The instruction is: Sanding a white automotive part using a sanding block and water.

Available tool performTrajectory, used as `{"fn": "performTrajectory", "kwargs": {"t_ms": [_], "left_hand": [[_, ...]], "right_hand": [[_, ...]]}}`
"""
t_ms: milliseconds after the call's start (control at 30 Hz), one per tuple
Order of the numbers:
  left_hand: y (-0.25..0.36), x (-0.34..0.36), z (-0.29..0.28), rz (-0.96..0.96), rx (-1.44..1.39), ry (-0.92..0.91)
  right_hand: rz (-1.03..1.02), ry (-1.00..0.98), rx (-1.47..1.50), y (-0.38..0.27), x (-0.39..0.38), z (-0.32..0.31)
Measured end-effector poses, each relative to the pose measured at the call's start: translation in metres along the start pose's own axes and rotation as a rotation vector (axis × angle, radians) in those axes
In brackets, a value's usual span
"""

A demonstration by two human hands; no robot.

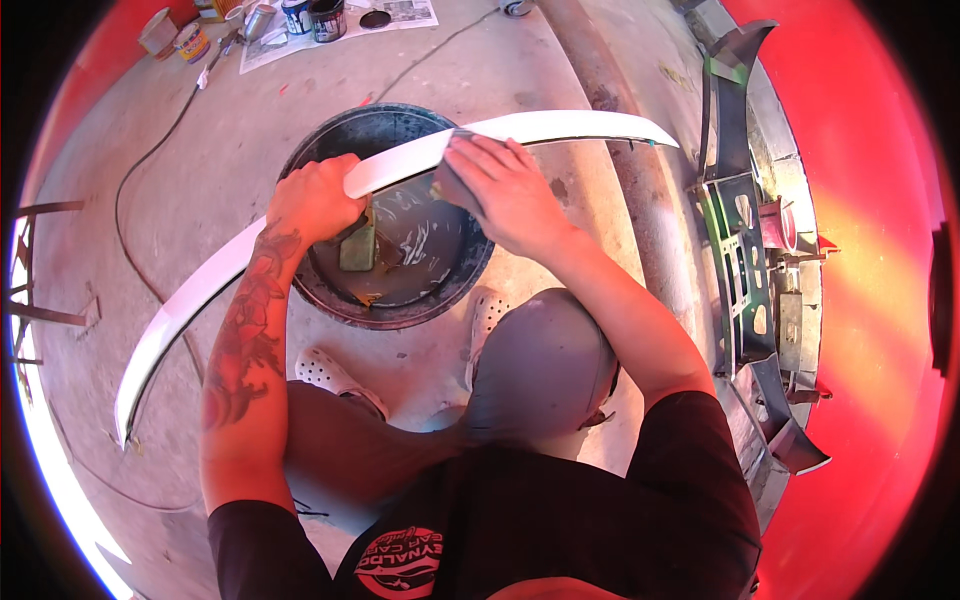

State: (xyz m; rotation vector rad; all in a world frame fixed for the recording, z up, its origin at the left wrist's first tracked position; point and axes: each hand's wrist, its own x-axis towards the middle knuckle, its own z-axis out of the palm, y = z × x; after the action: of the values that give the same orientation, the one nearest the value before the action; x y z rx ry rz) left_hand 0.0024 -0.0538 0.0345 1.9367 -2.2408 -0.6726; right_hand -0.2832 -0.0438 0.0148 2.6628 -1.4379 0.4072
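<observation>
A long, curved white car spoiler strip (pixel 560 126) lies across a round black tub (pixel 312 285) of cloudy water. My left hand (pixel 315 198) is closed around the strip, near the tub's left side. Against the strip's near face, my right hand (pixel 505 190) presses a folded dark grey sheet of sandpaper (pixel 455 190); its fingers lie over the strip's upper edge. In the tub, below my left hand, is a greenish block (pixel 358 248), partly hidden by that hand.
Paint cans (pixel 327 20) and tubs stand on newspaper (pixel 405 16) at the far left. A cable (pixel 125 180) crosses the concrete floor. At the right, a dark car bumper piece (pixel 738 240) leans by a red wall (pixel 860 220). Metal legs (pixel 50 315) stand at the left.
</observation>
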Motion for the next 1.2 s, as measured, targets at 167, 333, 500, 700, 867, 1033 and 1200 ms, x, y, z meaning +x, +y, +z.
{"fn": "performTrajectory", "kwargs": {"t_ms": [167,333,500,700,867,1033,1200], "left_hand": [[0.005,-0.002,-0.003,-0.006,-0.002,0.003],[0.004,0.0,0.0,0.019,-0.006,0.019],[0.004,-0.002,0.0,-0.002,0.025,0.009],[0.012,-0.001,-0.001,-0.015,0.057,0.01],[0.016,-0.004,0.003,-0.019,0.089,0.01],[0.012,-0.008,0.006,-0.03,0.077,0.029],[0.013,-0.008,-0.005,-0.008,0.082,0.056]], "right_hand": [[0.058,-0.011,0.007,0.049,-0.004,0.0],[0.208,-0.1,-0.131,0.076,-0.004,-0.01],[0.153,-0.094,-0.027,0.068,-0.002,-0.014],[0.493,-0.195,-0.151,0.13,0.003,-0.035],[0.249,-0.152,-0.084,0.074,0.017,-0.014],[0.304,-0.043,-0.002,0.114,-0.013,-0.012],[0.79,-0.119,-0.158,0.203,-0.032,-0.031]]}}
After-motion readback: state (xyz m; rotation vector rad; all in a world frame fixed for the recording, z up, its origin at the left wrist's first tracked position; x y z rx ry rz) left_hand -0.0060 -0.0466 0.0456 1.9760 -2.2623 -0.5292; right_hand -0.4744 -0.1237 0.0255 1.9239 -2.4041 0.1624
